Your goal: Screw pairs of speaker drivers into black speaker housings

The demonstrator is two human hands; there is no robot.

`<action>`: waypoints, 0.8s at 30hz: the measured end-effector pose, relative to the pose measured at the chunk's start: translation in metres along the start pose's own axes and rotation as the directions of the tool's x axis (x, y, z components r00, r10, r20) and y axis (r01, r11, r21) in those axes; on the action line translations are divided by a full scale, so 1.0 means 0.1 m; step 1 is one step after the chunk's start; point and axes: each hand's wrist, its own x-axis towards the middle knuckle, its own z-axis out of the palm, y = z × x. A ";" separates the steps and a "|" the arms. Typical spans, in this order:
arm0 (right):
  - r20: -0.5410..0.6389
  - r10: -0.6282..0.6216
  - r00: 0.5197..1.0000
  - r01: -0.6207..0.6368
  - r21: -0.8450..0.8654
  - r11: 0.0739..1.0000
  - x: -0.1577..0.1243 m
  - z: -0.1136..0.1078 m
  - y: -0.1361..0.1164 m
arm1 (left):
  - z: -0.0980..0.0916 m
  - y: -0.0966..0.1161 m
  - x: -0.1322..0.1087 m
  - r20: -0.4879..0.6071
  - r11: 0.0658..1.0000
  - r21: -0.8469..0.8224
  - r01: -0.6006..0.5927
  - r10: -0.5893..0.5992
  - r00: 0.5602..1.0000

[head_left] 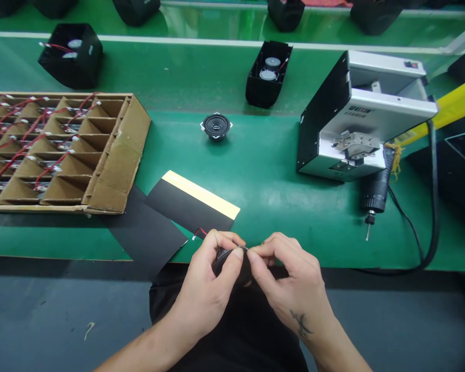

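Observation:
At the bench's front edge, my left hand (213, 279) is closed around a small black speaker (221, 258), whose body is mostly covered by fingers. A red and black lead with a white plug (195, 237) sticks out beyond the fingertips. My right hand (290, 268) pinches at the speaker's near rim, thumb against forefinger; whatever lies between those fingertips is too small to tell. Just ahead lies a black sheet with a pale yellow strip (201, 195), overlapping a plain black sheet (149, 232). Another round speaker (216, 126) rests face up farther back.
A divided cardboard box (118, 155) at left holds wired parts. A silver-and-black machine (366, 119) stands at right, beside a power screwdriver (374, 191) and a black cable (434, 206). Black housings (72, 57) sit along the back, one (260, 90) near the middle.

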 end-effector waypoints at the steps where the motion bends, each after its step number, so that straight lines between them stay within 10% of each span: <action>1: 0.017 0.032 0.999 -0.033 0.048 0.998 0.00 0.01 0.02 | 0.00 -0.01 -0.01 -0.002 1.000 0.000 -0.005 0.005 1.000; 11: 0.212 0.207 0.955 -0.293 0.576 0.763 0.06 -0.09 0.13 | -0.08 0.05 -0.04 0.175 0.962 -0.264 0.061 -0.015 0.984; 18: 0.161 0.133 0.978 -0.189 0.406 0.894 0.16 -0.03 0.05 | -0.11 0.03 0.00 0.198 0.942 -0.336 0.008 0.063 0.978; 24: 0.247 0.150 0.957 -0.265 0.547 0.794 0.17 0.05 0.26 | -0.11 -0.07 0.14 0.112 0.889 -0.454 -0.056 0.120 0.987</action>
